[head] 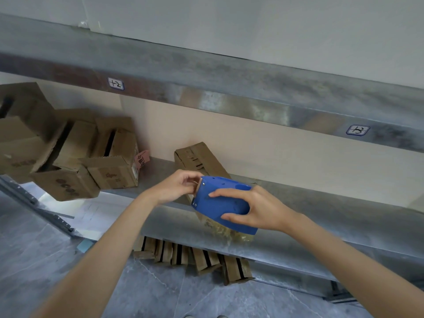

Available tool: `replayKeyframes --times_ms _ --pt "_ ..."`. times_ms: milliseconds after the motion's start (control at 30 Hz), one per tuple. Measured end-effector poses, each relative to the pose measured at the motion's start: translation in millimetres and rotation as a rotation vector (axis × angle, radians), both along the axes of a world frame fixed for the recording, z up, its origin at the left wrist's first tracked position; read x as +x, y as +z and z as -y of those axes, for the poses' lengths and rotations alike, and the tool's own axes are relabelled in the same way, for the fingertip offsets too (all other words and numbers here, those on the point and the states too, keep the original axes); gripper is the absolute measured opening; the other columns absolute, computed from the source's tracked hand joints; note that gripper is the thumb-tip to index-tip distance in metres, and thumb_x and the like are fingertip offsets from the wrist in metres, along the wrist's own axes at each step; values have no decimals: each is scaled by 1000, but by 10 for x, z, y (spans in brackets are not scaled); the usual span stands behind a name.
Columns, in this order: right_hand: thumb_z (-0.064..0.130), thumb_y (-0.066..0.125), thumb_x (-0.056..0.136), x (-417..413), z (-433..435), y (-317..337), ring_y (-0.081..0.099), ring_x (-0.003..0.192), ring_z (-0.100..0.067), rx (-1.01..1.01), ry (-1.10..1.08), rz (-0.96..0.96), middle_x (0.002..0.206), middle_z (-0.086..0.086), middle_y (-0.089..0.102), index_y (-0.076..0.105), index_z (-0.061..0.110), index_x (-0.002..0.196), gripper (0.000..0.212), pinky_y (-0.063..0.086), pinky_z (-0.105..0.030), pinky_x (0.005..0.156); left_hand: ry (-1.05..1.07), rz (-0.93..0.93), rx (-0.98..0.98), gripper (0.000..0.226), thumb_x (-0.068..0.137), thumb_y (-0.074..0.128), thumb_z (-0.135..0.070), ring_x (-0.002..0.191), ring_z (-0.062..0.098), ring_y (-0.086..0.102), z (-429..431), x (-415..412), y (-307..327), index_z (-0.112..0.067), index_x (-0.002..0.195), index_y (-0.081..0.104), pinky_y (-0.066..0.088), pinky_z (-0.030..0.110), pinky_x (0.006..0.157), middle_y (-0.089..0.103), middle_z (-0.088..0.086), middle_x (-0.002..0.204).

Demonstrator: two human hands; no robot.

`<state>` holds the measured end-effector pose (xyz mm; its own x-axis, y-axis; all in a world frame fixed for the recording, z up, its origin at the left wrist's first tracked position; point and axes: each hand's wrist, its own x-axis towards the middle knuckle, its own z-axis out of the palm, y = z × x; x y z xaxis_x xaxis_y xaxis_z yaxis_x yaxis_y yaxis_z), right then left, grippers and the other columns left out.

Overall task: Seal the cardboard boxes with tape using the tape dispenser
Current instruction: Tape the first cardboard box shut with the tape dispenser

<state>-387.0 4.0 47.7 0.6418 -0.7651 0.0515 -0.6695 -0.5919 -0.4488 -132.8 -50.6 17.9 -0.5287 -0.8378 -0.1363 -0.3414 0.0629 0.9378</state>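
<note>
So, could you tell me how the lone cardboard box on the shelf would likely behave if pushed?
The cardboard box looks small and creased, so probably light and somewhat soft-walled. It sits low on the smooth metal shelf, so it should slide rather than tip.

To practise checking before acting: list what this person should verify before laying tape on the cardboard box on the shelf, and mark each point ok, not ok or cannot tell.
1. Grip on the blue tape dispenser: ok, the right hand holds its body.
2. Tape end freed: cannot tell. Fingers of the left hand curl at the toothed blade, but the tape itself is unclear.
3. Fingers clear of the blade: not ok, they sit right at it.
4. Target near: ok, the cardboard box lies on the metal shelf behind the dispenser.
5. Box flaps shut: cannot tell.
</note>
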Motion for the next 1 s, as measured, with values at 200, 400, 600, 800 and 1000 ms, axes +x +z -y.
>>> replayKeyframes --times_ms 200,400,600,800,1000 --pt "52 57 91 -9 -16 15 49 58 -19 17 3 14 91 0 66 40 59 135 48 45 -27 56 -13 -20 64 46 96 42 15 118 21 63 -46 -25 18 -9 130 62 54 37 96 66 6 128" --pt "52 57 91 0 -33 43 49 58 -17 19 11 17 94 4 66 41 58 136 48 43 -21 56 2 -75 118 43 97 45 13 115 18 65 -80 -57 33 -10 128 63 56 37 93 69 5 124" --pt "54 56 89 -6 -41 55 51 58 -20 40 -18 27 93 1 68 41 60 135 49 43 -22 55 -12 -79 132 44 98 43 14 111 16 67 -83 -64 40 -13 124 66 57 33 90 72 0 120" --pt "31 75 88 -30 -78 174 67 98 -13 293 -223 457 121 18 65 60 49 125 44 57 -30 79 98 -205 188 35 94 59 5 118 22 64 -155 -101 -48 -9 126 64 53 39 100 71 3 122" --pt "15 72 88 16 -71 272 68 95 -7 452 -329 756 117 27 65 63 33 124 42 56 -23 74 246 -343 134 46 88 70 1 114 19 66 -283 -353 -60 -16 128 59 51 38 102 68 7 124"
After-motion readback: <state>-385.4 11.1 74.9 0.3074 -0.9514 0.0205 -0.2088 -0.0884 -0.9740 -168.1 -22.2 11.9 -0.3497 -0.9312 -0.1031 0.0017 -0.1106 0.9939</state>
